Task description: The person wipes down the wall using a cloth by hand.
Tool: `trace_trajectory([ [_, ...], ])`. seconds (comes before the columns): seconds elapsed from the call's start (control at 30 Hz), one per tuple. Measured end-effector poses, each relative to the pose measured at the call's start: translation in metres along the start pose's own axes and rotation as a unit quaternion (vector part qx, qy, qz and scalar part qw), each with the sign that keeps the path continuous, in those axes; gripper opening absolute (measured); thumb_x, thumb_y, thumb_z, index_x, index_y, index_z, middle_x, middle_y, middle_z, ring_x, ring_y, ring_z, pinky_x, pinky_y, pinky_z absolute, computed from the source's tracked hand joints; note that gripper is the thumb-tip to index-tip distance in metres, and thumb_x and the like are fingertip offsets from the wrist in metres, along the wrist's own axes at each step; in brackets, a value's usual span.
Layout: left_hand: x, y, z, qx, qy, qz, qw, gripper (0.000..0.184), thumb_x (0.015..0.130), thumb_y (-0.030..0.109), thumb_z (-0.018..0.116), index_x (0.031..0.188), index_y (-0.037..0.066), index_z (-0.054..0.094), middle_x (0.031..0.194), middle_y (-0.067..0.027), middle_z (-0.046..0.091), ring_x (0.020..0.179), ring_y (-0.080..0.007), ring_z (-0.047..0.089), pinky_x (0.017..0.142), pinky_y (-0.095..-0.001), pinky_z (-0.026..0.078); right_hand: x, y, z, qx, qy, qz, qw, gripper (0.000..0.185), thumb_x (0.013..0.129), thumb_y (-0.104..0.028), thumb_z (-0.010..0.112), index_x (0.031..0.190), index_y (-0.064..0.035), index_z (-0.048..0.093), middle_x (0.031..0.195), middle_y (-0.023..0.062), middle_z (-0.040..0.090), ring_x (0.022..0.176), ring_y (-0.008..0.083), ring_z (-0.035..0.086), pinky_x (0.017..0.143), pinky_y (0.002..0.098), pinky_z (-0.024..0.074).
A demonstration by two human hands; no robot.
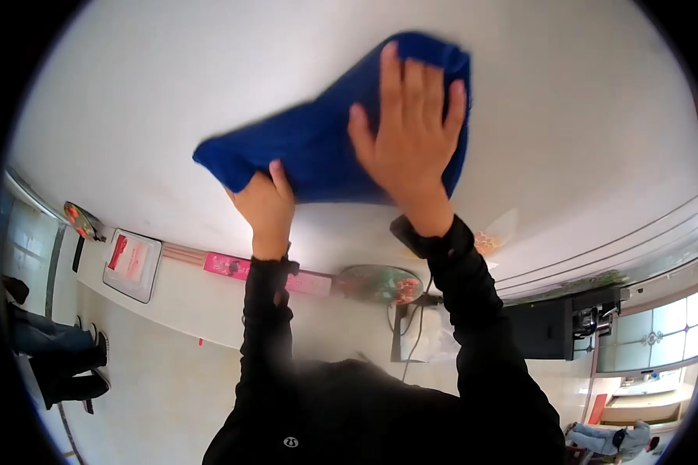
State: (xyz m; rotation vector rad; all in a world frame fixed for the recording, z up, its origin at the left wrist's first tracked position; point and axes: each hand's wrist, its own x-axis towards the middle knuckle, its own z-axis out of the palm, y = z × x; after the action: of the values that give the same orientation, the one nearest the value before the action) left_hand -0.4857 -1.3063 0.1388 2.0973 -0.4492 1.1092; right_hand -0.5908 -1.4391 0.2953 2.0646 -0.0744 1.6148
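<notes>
A dark blue cloth [318, 147] lies spread against a broad pale surface [209, 62]. My right hand [415, 147] presses flat on the cloth's right part, palm toward it, fingers stretched and thumb apart. At the cloth's lower left edge, my left hand [264, 205] has its thumb on the near side while its other fingers are hidden behind a fold. The cloth seems pinched between them. Both wrists come out of black sleeves.
Below are a pink box [229, 265], an oval patterned board [380, 284], and a tray [132, 265] with a red-and-white item. A black appliance [535, 327] stands at right, near a cable [417, 341]. People are visible at lower left [62, 349] and lower right [613, 439].
</notes>
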Motion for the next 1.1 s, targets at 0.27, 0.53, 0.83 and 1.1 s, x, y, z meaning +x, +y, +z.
trace_trajectory([
  [0.27,-0.112,-0.033,0.005,-0.077,-0.192,-0.067,0.976,0.052,0.097,0.036,0.036,0.100,-0.012,0.057,0.109,-0.0362,0.053,0.103,-0.0527,0.046,0.092,-0.0523,0.036,-0.093,-0.042,0.004,0.049,-0.093,-0.029,0.994,0.040,0.082,-0.035,0.057,0.119,-0.0198,0.061,0.090,0.0011,0.057,0.093,0.0174,0.054,0.094,0.0382,0.0357],
  [0.53,-0.154,-0.009,-0.024,-0.072,-0.391,-0.194,0.897,0.056,0.093,0.041,0.049,0.111,-0.012,0.053,0.108,-0.0319,0.057,0.100,-0.0480,0.053,0.086,-0.0502,0.042,-0.198,-0.020,-0.033,0.150,-0.279,0.028,0.948,0.040,0.080,-0.026,0.063,0.119,-0.0179,0.062,0.086,0.0027,0.060,0.093,0.0191,0.057,0.093,0.0376,0.0416],
  [0.83,-0.065,0.130,-0.031,-0.307,-0.144,0.076,0.938,0.053,0.094,0.032,0.053,0.123,-0.012,0.045,0.129,-0.0301,0.045,0.120,-0.0453,0.040,0.104,-0.0461,0.026,-0.174,0.099,-0.119,-0.011,-0.208,0.289,0.935,0.062,0.087,-0.026,0.056,0.140,-0.0024,0.035,0.129,0.0205,0.048,0.123,0.0340,0.043,0.109,0.0492,0.0228],
  [1.1,0.001,0.311,-0.010,-0.223,-0.015,0.240,0.945,0.062,0.093,0.041,0.050,0.126,-0.012,0.042,0.130,-0.0293,0.044,0.121,-0.0444,0.040,0.104,-0.0505,0.026,-0.087,0.253,-0.140,0.163,0.095,0.435,0.881,0.062,0.097,-0.028,0.045,0.142,0.0064,0.021,0.148,0.0283,0.018,0.139,0.0400,0.017,0.113,0.0406,0.0146],
])
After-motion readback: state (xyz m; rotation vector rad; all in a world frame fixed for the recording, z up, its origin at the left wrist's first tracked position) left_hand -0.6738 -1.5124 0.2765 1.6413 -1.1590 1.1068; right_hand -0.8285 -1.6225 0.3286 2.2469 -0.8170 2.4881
